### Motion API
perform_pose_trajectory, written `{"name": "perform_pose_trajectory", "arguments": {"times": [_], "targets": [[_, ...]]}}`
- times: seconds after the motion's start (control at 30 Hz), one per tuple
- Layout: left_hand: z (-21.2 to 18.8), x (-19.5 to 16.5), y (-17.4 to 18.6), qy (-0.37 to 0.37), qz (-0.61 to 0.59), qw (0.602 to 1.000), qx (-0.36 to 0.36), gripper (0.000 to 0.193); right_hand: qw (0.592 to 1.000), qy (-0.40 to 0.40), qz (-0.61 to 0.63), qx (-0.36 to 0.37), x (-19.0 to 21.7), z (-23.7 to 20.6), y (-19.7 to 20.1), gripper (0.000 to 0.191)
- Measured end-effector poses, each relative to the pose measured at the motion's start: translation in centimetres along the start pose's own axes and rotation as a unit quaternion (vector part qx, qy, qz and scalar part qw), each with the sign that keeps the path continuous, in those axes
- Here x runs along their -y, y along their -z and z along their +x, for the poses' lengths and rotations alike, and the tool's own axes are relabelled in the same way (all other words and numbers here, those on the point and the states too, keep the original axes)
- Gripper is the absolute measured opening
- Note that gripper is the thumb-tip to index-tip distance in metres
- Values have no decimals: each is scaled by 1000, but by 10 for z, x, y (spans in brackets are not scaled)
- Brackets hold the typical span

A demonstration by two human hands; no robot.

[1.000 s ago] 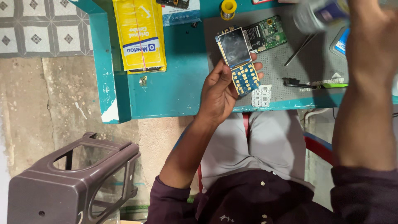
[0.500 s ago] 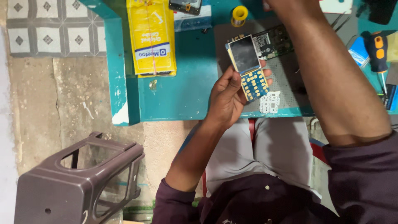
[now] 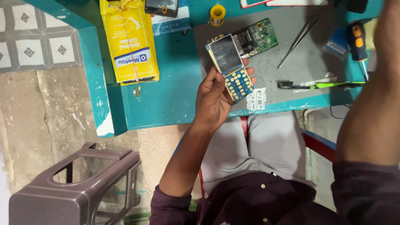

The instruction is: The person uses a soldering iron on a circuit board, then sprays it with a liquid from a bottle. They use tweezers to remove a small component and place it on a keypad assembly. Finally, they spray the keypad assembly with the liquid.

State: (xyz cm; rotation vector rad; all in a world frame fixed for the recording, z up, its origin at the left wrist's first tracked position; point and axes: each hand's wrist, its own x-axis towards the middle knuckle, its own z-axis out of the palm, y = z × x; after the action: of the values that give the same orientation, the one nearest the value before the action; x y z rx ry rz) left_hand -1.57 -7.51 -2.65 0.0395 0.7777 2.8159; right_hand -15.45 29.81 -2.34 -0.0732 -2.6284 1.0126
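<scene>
My left hand [image 3: 214, 100] holds up an opened keypad phone [image 3: 231, 66], a bare dark screen above a blue and yellow key board, over the front part of a grey work mat [image 3: 291, 62]. Behind it on the mat lies a green circuit board [image 3: 256, 39]. A white keypad sheet [image 3: 256, 99] rests at the mat's front edge, just right of my fingers. My right forearm [image 3: 371, 116] rises along the right side and leaves the picture at the top; that hand is hidden from view.
On the mat lie tweezers [image 3: 300, 39], an orange and black screwdriver [image 3: 356, 39] and a green-handled tool [image 3: 321, 84]. The teal table [image 3: 166, 96] also bears a yellow packet [image 3: 130, 41] and a yellow solder spool [image 3: 217, 13]. A grey plastic stool [image 3: 71, 187] stands at lower left.
My right arm has swung from over the mat to the right edge, uncovering the tools. My left hand still holds the phone in much the same place.
</scene>
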Motion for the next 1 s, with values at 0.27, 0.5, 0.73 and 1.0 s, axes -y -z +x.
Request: {"name": "perform_pose_trajectory", "arguments": {"times": [0.27, 0.5, 0.73, 1.0], "targets": [[1, 3, -3, -10, 7, 1000, -2, 57, 993, 53, 84, 60, 23, -114, 60, 18], [1, 7, -7, -14, 20, 1000, -8, 59, 955, 210, -164, 128, 102, -151, 54, 27], [-1, 4, -21, -9, 14, 1000, -15, 55, 964, 215, -135, 85, 105, -148, 47, 25], [-2, 4, -31, 9, 39, 999, -8, 56, 982, 163, 76, 61, 124, -161, 56, 34]]}}
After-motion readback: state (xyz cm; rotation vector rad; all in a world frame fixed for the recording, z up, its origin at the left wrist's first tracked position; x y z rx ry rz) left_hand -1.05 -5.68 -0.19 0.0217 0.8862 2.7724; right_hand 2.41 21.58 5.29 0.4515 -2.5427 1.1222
